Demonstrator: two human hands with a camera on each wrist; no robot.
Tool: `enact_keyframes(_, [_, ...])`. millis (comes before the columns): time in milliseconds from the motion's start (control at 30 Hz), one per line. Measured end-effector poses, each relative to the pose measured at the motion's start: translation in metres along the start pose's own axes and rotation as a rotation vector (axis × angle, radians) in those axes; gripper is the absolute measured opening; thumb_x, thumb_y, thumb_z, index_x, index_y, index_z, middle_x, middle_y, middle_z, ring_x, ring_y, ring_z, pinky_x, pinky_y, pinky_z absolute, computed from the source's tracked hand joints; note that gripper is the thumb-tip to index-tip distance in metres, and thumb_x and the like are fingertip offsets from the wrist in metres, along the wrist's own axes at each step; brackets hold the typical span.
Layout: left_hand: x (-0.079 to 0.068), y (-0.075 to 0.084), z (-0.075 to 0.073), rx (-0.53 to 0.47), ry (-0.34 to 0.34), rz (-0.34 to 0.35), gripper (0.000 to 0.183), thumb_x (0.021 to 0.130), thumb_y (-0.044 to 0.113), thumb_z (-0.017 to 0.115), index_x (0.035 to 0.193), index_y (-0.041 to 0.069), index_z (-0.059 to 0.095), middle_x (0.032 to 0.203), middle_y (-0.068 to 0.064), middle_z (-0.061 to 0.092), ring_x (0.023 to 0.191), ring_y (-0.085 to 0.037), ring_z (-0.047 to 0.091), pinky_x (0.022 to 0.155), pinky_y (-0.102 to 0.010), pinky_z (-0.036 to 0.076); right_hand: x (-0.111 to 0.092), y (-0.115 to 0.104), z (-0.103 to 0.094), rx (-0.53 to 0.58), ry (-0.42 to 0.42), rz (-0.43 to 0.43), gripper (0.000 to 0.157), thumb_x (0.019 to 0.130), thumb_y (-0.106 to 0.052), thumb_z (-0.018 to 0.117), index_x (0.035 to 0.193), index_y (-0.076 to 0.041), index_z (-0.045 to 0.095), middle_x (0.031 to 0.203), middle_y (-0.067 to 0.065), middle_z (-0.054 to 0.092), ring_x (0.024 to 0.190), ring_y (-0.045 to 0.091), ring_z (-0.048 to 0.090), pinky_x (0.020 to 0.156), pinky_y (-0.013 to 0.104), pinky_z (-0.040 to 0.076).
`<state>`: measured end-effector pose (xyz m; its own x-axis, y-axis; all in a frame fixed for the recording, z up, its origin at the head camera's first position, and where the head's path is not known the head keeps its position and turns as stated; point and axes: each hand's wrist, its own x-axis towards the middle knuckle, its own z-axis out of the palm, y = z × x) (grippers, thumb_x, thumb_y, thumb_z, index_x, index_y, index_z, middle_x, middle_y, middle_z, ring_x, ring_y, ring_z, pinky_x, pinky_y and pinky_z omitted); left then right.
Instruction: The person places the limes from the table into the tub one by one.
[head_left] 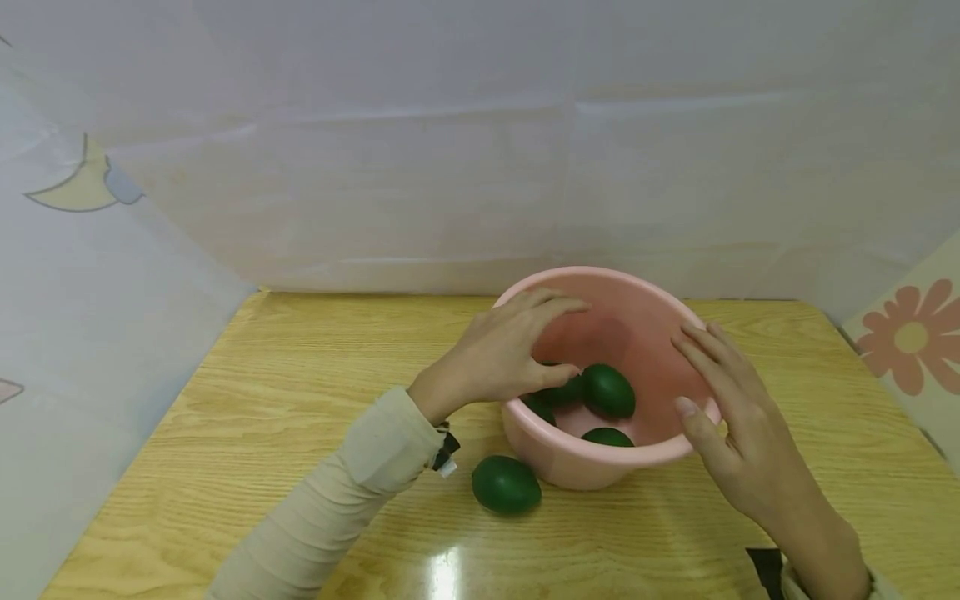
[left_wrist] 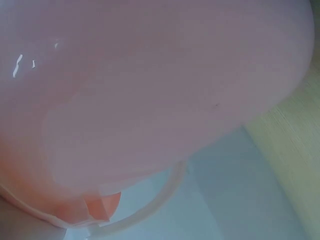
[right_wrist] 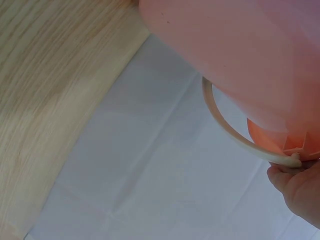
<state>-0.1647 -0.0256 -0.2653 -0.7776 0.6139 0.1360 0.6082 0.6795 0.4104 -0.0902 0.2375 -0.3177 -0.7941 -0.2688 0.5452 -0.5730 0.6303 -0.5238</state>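
Note:
A pink bucket [head_left: 570,458] stands on the table with its opening towards me. Inside it lie several smooth, dark green, egg-shaped fruits [head_left: 609,390]; their exact kind cannot be told. One more green fruit [head_left: 506,485] rests on the table against the bucket's near left side. My left hand [head_left: 510,342] reaches over the left rim, thumb and fingers spread apart above the fruits, holding nothing. At the right rim, my right hand [head_left: 738,408] rests with fairly straight fingers. The bucket's pale handle [right_wrist: 225,125] hangs behind, close to the fingertips [right_wrist: 280,177] of the right hand.
The wooden table [head_left: 300,400] extends on both sides of the bucket. A pale sheet [head_left: 420,183] hangs behind it. Printed side sheets show a moon [head_left: 78,183] on the left and a flower [head_left: 911,337] on the right.

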Motion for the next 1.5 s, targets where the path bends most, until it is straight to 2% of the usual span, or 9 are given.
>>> enact_keyframes(167, [0.0,-0.001,0.0,-0.001,0.006,0.016,0.069,0.088,0.042,0.072,0.148,0.026,0.043,0.156,0.003,0.041,0.145,-0.013,0.035,0.101,-0.046,0.05,-0.001,0.0,0.0,0.007,-0.005,0.011,0.057,0.094,-0.005,0.054,0.15,-0.008,0.043,0.158,0.014,0.036,0.154,0.017,0.014,0.123,0.024,0.011])
enact_keyframes(333, [0.0,-0.003,0.0,-0.023,0.024,0.052,0.066,0.089,0.039,0.072,0.148,0.024,0.045,0.154,0.003,0.043,0.146,-0.013,0.034,0.111,-0.043,0.043,0.0,0.0,0.0,0.001,0.004,-0.004,0.056,0.094,-0.006,0.054,0.149,-0.007,0.044,0.157,0.016,0.037,0.154,0.018,0.015,0.121,0.021,0.011])
enact_keyframes(600, [-0.004,-0.005,-0.002,-0.113,0.042,0.074,0.061,0.092,0.034,0.07,0.146,0.02,0.047,0.151,0.004,0.047,0.145,-0.011,0.035,0.118,-0.039,0.035,0.001,0.0,0.001,0.0,0.005,-0.007,0.055,0.095,-0.006,0.054,0.149,-0.006,0.044,0.157,0.017,0.038,0.154,0.018,0.015,0.121,0.021,0.011])
enact_keyframes(833, [-0.006,-0.008,-0.004,-0.15,0.082,0.158,0.057,0.093,0.029,0.069,0.144,0.014,0.048,0.148,0.001,0.05,0.145,-0.015,0.035,0.122,-0.032,0.029,0.0,-0.001,0.0,-0.004,0.002,-0.005,0.056,0.094,-0.006,0.054,0.149,-0.007,0.044,0.157,0.015,0.037,0.154,0.018,0.015,0.122,0.021,0.011])
enact_keyframes(1000, [-0.01,-0.01,-0.005,-0.179,0.131,0.194,0.054,0.093,0.025,0.07,0.142,0.013,0.051,0.145,0.0,0.052,0.144,-0.016,0.037,0.121,-0.03,0.03,0.001,-0.001,0.0,-0.003,0.001,-0.008,0.055,0.095,-0.007,0.054,0.149,-0.006,0.044,0.157,0.016,0.037,0.154,0.018,0.015,0.123,0.022,0.011])
enact_keyframes(1500, [-0.028,-0.018,-0.011,-0.176,0.237,0.197,0.05,0.091,0.019,0.071,0.138,0.013,0.056,0.143,-0.002,0.054,0.138,-0.017,0.045,0.116,-0.035,0.038,0.001,0.001,0.001,-0.005,0.008,-0.021,0.054,0.095,-0.006,0.053,0.148,-0.005,0.044,0.156,0.018,0.038,0.154,0.018,0.015,0.121,0.02,0.011])
